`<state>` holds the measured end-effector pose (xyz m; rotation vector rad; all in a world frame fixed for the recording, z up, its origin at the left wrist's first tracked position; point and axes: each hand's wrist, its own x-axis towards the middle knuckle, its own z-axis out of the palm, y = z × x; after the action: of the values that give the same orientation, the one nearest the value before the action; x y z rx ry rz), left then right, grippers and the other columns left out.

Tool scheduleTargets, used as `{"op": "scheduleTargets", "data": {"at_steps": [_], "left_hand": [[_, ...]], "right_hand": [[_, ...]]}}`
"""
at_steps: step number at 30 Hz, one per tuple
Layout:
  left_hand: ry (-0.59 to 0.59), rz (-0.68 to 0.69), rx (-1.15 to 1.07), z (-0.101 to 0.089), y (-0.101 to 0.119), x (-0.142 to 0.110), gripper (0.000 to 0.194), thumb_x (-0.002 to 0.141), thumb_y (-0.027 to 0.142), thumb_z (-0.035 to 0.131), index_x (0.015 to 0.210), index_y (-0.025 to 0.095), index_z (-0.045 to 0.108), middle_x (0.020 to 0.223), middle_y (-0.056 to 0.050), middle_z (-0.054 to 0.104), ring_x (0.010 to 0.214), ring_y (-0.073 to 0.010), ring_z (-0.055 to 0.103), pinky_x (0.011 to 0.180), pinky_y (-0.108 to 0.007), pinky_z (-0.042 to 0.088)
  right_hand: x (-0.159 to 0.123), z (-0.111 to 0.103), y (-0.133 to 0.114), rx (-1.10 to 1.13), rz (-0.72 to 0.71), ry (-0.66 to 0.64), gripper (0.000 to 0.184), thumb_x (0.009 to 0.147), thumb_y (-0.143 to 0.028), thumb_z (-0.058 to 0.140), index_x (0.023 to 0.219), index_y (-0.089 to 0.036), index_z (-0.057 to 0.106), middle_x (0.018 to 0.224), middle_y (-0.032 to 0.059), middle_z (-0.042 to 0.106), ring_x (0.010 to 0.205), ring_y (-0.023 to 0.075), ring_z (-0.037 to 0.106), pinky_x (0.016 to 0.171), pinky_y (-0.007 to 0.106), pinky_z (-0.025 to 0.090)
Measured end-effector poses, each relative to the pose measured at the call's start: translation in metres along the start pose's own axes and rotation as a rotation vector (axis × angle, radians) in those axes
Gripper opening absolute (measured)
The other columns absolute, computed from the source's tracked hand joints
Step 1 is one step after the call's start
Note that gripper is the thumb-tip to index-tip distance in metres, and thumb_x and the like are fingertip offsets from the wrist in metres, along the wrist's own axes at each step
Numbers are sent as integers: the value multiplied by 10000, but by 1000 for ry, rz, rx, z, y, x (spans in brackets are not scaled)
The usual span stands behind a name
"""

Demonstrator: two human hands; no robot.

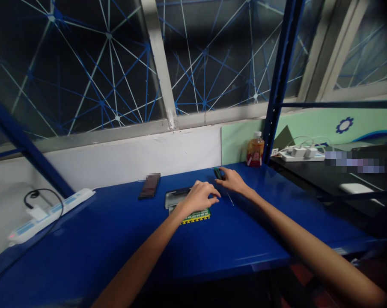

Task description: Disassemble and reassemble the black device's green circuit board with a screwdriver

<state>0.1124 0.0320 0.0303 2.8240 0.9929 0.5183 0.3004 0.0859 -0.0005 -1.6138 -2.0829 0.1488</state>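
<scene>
My left hand (pixel 201 196) is over a screwdriver bit set, its thumb and fingers apart and nothing visible between them. Below it shows the green bit holder (pixel 203 213) with a yellow front edge. Behind and to the left lies a clear-grey case lid (pixel 174 199), partly covered by the hand. My right hand (pixel 233 180) is farther right, thumb and index finger closed around a green and black screwdriver handle (pixel 217 173). A thin metal shaft (pixel 230 199) lies on the table just below that hand.
The blue table (pixel 123 239) carries a dark flat object (pixel 150 186), partly blurred out, at back left. A white power strip (pixel 52 216) with a black cable lies along the left side. A drink bottle (pixel 255 149) stands at the back right beside a blue post (pixel 277 85).
</scene>
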Motion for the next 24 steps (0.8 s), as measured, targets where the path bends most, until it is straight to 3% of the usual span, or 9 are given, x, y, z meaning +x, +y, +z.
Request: {"op": "scheduleTargets", "data": {"at_steps": [3, 7, 12, 17, 20, 24], "left_hand": [[-5, -1, 39, 2, 2, -2, 113, 795, 261, 664, 889, 249, 726, 911, -6, 726, 902, -208, 632, 805, -336, 414], [38, -22, 11, -9, -10, -19, 107, 817, 286, 642, 861, 239, 727, 917, -2, 726, 909, -199, 625, 820, -324, 415], [55, -83, -39, -33, -33, -56, 190, 840, 358, 598, 891, 231, 729, 905, -33, 711, 859, -197, 620, 795, -319, 431], [8, -147, -33, -44, -43, -96, 375, 751, 558, 635, 921, 237, 725, 948, -52, 669, 887, -223, 587, 803, -343, 419], [-48, -161, -8, -42, -42, -110, 472, 679, 624, 660, 975, 262, 712, 1011, -51, 624, 947, -246, 559, 829, -362, 405], [-29, -150, 74, -36, -40, -115, 603, 611, 669, 681, 1059, 265, 681, 1032, -58, 578, 972, -264, 523, 853, -382, 378]], "right_hand": [[-2, 6, -3, -31, 4, -47, 497, 760, -371, 586, 1214, -177, 541, 923, 89, 699, 825, 239, 622, 641, 268, 383], [-4, 15, -3, -76, 2, -107, 541, 756, -389, 594, 1244, -164, 523, 967, 111, 691, 873, 253, 622, 672, 280, 396], [-7, 25, -7, -152, -16, -159, 540, 785, -392, 566, 1263, -149, 505, 1025, 158, 670, 936, 283, 618, 722, 319, 410], [-9, 24, -11, -205, -44, -175, 570, 832, -519, 496, 1277, -163, 482, 1017, 173, 671, 924, 303, 632, 710, 340, 418], [-8, 18, -12, -236, -40, -140, 616, 835, -621, 433, 1247, -168, 501, 920, 163, 689, 876, 316, 644, 666, 343, 419], [-6, 9, -16, -260, -56, -4, 627, 837, -649, 414, 1221, -166, 528, 808, 151, 696, 780, 296, 656, 604, 320, 404]]}}
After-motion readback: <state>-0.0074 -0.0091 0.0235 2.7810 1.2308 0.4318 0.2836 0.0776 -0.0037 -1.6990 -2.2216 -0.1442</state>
